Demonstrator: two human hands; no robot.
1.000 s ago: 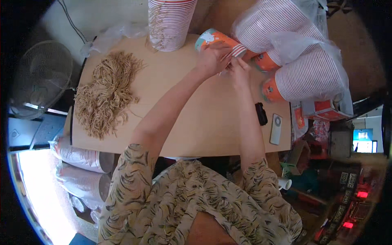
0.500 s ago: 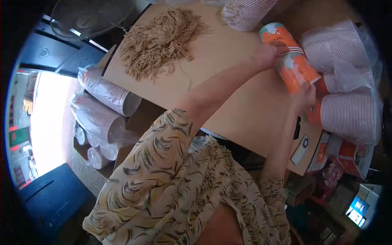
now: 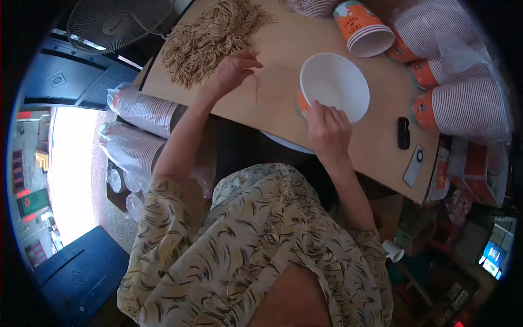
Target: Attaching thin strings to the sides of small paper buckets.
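My right hand (image 3: 328,131) is closed on the near rim of a large paper tub (image 3: 342,87), white inside and orange outside. The tub's wide mouth is tipped toward me. My left hand (image 3: 233,73) hovers at the near edge of a heap of tan twisted cords (image 3: 215,41), fingers apart. Just below those fingers a single thin cord (image 3: 256,90) is visible on the brown table (image 3: 278,117); whether they touch it is hard to make out. Beyond the tub, a short nested stack of orange tubs (image 3: 359,24) lies on its side.
Plastic-wrapped tub stacks (image 3: 471,106) line the right side. A black object (image 3: 403,133) and a white flat piece with a dark ring (image 3: 414,165) lie near the right edge. More bagged stacks (image 3: 144,117) stand lower left. A fan (image 3: 117,24) is at far left.
Both hands have left the orange tub stack. One tub is now apart from it, held by my right hand nearer to me. My left hand has swung left to the cords.
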